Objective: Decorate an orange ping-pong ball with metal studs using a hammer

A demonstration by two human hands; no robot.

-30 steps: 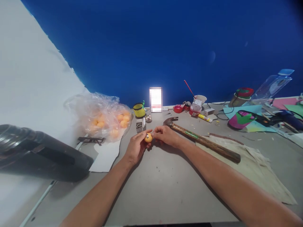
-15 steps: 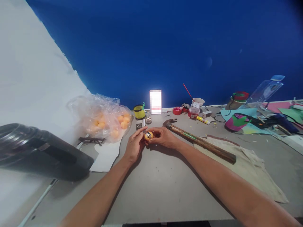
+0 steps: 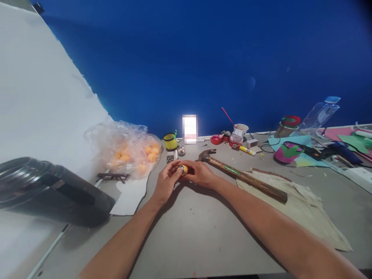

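Between my two hands is a small orange ball [image 3: 184,169], like a table tennis ball, with shiny silver pieces on one side. My left hand [image 3: 167,180] is closed on it from the left, thumb on the silver part. My right hand [image 3: 202,174] grips it from the right with bent fingers, which partly hide it. Just beyond my hands sit a silver-covered ball [image 3: 181,150] and a small dark tray or sheet of shiny bits [image 3: 170,159]. A claw hammer [image 3: 244,176] lies right of my right hand, its handle over a beige cloth [image 3: 308,205].
A clear plastic bag [image 3: 130,143] of several orange balls stands left, with glasses [image 3: 112,177] in front. A large dark bottle [image 3: 58,192] is nearest on the left. At the back are a yellow cup [image 3: 170,142], a glowing blurred screen [image 3: 190,129] and a white cup [image 3: 240,129].
My left thumb has come down onto the ball's silver side, and my left fingers have curled around it. The ball has turned, showing less silver. The view has shifted slightly.
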